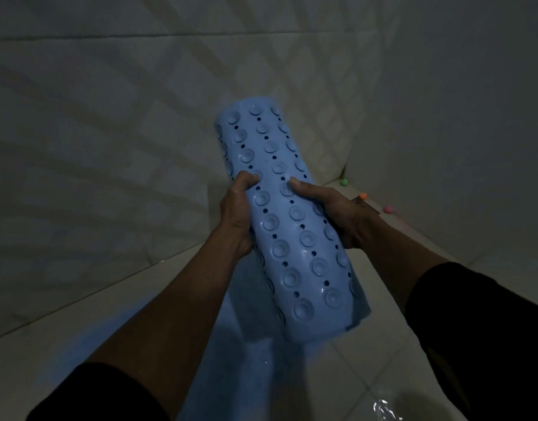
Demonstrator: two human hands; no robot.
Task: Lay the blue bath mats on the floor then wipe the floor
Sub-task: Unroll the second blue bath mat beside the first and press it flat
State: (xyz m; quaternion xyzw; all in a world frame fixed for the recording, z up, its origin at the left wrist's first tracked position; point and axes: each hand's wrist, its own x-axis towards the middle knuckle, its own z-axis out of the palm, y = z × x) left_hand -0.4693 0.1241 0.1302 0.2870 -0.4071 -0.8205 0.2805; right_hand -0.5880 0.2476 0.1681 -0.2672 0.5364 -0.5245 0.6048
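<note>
A rolled blue bath mat (289,226) with suction cups and small holes facing me is held up in the air, tilted, in front of the tiled wall corner. My left hand (235,214) grips its left side and my right hand (331,211) grips its right side, thumbs on top. Below it, a second blue bath mat (240,354) lies flat on the pale tiled floor (352,375) between my forearms.
Tiled walls close in on the left, far side and right. Three small coloured balls (362,196) sit along the base of the right wall. A wet shine (386,410) shows on the floor at the bottom right. The room is dim.
</note>
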